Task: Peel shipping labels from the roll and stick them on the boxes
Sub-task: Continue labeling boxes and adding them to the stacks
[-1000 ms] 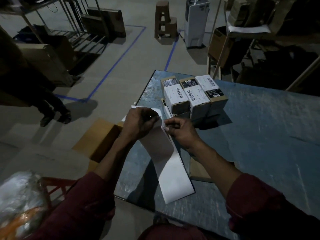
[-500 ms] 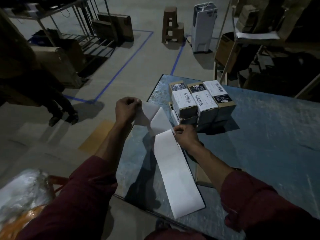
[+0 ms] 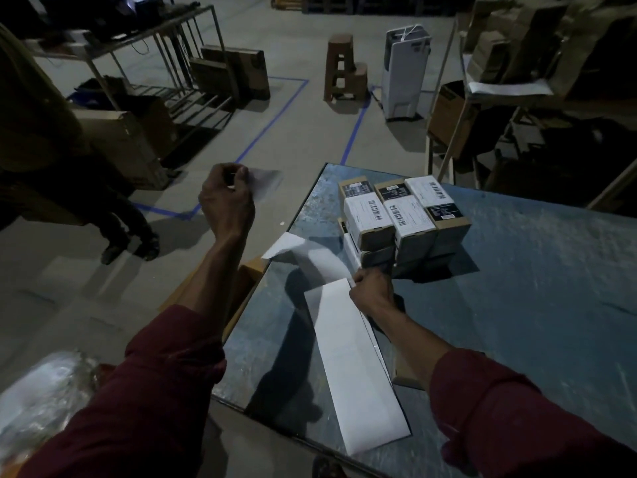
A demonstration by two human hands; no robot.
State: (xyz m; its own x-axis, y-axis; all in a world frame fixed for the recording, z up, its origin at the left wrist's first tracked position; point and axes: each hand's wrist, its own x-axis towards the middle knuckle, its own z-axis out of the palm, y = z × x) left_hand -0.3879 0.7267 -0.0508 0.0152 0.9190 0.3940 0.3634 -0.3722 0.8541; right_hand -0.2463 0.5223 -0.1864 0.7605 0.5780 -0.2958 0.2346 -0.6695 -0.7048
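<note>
A long white label strip [image 3: 358, 367] lies across the near corner of the blue table [image 3: 537, 284]. My right hand [image 3: 372, 291] pinches the strip where it folds, right in front of the boxes. My left hand [image 3: 225, 201] is raised out over the floor, left of the table, and pinches a peeled label [image 3: 265, 182] that is free of the strip. A stack of small boxes [image 3: 403, 222] with white barcode labels on top stands at the table's far left corner.
A flat cardboard piece [image 3: 403, 370] lies under my right forearm. An open carton [image 3: 241, 288] stands on the floor against the table's left side. A person's legs [image 3: 127, 229] are at the left. Shelving, a stool [image 3: 343, 70] and a white unit [image 3: 405, 70] stand beyond.
My left hand pulled up and to the left, tearing the label off the strip and carrying it clear. My right hand stayed on the strip near the boxes.
</note>
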